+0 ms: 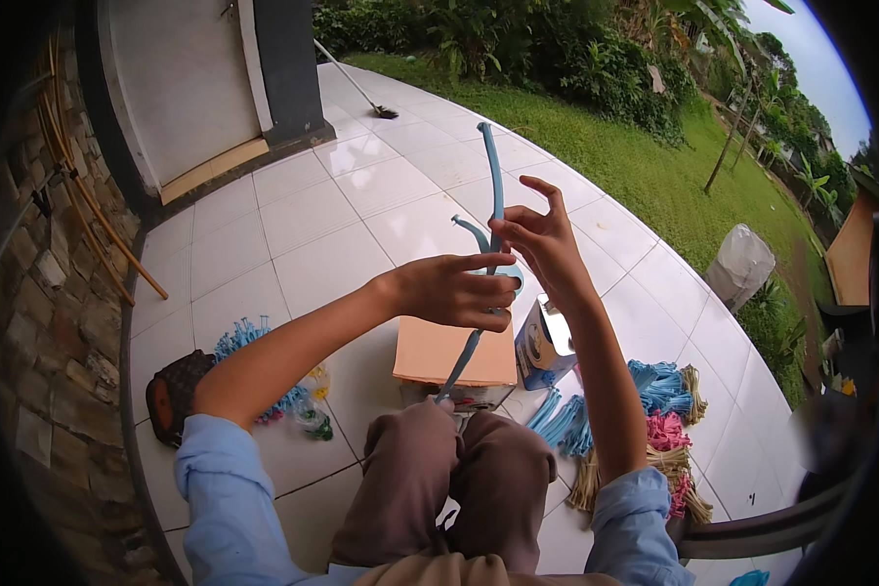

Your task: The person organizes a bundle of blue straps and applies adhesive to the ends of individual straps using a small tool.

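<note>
I hold a long light-blue strip [494, 171] raised in front of me. It runs from above my fingers down toward my knees, with a loop bent at hand height. My left hand [457, 290] closes around its middle part. My right hand [540, 238] pinches the strip just above, with some fingers spread. Below the hands a tan cardboard box [430, 354] lies on the white tiled floor [303, 225].
A small carton [541, 344] stands right of the box. Bundles of blue, pink and straw-coloured strips [662, 415] lie at the right. More blue strips [242, 337] and a brown bag [172, 394] lie at the left. A broom [361, 90] rests far back; grass borders the tiles.
</note>
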The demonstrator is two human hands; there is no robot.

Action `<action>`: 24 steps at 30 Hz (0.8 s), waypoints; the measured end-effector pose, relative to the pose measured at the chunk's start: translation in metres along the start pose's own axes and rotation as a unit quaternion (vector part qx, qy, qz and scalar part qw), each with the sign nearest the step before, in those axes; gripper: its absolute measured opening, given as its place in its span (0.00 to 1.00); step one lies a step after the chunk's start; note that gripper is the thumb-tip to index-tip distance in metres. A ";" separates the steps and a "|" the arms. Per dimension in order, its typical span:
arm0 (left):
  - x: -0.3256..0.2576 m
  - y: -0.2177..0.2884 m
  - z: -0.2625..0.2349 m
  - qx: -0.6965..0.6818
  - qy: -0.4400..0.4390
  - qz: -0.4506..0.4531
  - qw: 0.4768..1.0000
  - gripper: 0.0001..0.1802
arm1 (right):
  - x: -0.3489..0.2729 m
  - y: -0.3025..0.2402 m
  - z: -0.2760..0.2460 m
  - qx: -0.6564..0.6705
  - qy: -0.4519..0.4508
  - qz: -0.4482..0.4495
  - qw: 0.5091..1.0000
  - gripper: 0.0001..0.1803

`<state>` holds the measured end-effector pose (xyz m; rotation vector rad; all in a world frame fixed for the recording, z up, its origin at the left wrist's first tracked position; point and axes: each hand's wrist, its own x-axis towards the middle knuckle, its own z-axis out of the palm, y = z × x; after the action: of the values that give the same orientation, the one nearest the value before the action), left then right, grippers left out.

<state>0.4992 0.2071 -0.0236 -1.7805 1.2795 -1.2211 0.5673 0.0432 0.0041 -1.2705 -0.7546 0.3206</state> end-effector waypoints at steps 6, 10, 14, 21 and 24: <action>-0.015 -0.008 -0.008 -0.243 -0.091 -0.351 0.900 0.05 | -0.020 0.038 -0.025 -0.110 -0.011 -0.015 0.994 0.31; 0.001 0.009 -0.017 -0.301 -0.187 -0.598 0.719 0.09 | -0.065 0.067 -0.020 -0.065 -0.062 0.015 0.996 0.40; 0.025 0.039 -0.014 -0.284 -0.239 -0.651 0.662 0.16 | -0.066 0.076 0.011 0.060 -0.027 -0.031 0.997 0.35; 0.055 0.064 -0.029 -0.450 -0.208 -0.670 0.552 0.16 | -0.053 0.035 0.022 0.128 0.149 -0.035 0.980 0.25; 0.055 0.063 -0.044 -0.486 -0.147 -0.605 0.613 0.18 | -0.067 0.023 0.012 0.050 0.153 -0.059 0.985 0.23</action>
<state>0.4408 0.1354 -0.0439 -3.7969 0.2779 -0.5601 0.5145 0.0183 -0.0384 -1.1422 -0.5401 0.0620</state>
